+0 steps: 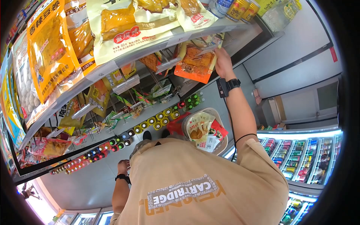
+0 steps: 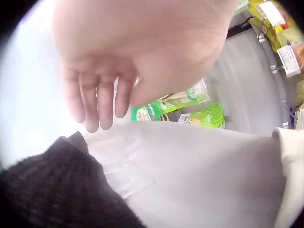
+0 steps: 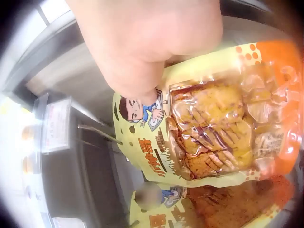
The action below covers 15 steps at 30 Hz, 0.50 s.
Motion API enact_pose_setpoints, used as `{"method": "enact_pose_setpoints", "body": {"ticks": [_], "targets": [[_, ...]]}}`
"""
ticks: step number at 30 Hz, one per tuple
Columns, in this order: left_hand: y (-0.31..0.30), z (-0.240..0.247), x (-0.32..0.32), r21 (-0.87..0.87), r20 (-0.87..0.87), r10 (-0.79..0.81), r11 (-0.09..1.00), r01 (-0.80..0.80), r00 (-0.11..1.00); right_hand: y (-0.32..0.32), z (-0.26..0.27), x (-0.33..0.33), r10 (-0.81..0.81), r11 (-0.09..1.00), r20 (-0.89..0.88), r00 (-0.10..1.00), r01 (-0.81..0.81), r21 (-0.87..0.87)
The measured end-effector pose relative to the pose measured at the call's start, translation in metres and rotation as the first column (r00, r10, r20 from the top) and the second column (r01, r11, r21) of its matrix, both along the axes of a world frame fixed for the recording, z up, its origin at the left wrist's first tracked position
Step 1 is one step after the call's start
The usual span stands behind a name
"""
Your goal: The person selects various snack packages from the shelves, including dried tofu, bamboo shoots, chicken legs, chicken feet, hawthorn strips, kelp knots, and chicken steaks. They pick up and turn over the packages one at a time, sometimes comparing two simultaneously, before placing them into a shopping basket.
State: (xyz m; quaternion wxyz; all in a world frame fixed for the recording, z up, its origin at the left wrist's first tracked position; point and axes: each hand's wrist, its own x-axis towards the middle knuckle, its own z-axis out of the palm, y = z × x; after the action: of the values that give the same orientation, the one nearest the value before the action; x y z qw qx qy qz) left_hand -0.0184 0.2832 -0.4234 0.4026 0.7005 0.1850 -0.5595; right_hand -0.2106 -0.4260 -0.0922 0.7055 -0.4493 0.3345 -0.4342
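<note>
My right hand pinches the edge of a yellow and orange snack packet at the shelf's right end. Through its clear window show browned, scored slabs, seemingly dried tofu. In the right wrist view the thumb lies by the cartoon figure on this packet. Just behind it is a second matching packet, and a thin metal peg points at its holed edge. Low at my side hangs my left hand, holding nothing. The left wrist view shows the left hand's palm and loosely extended fingers.
A light basket with several packets stands on the floor by my feet. Rows of bottles line the floor under the hanging rack. Large bags and cans fill the upper shelf. Lit drink coolers stand to the right.
</note>
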Motion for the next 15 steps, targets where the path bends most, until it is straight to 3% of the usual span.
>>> {"method": "enact_pose_setpoints", "body": {"ticks": [5, 10, 15], "targets": [[-0.037, 0.03, 0.006, -0.06, 0.157, -0.027, 0.997, 0.037, 0.987, 0.007, -0.018, -0.004, 0.008, 1.0, 0.027, 1.0, -0.009, 0.021], [-0.055, 0.048, 0.019, -0.157, 0.147, 0.047, 0.987, -0.024, 0.988, 0.03, -0.032, -0.022, -0.058, 0.996, -0.022, 0.998, 0.059, 0.062], [-0.042, 0.044, 0.021, -0.008, 0.128, -0.015, 1.0, 0.016, 0.992, 0.036, -0.032, -0.046, -0.055, 0.997, -0.044, 0.998, 0.057, 0.053]]}}
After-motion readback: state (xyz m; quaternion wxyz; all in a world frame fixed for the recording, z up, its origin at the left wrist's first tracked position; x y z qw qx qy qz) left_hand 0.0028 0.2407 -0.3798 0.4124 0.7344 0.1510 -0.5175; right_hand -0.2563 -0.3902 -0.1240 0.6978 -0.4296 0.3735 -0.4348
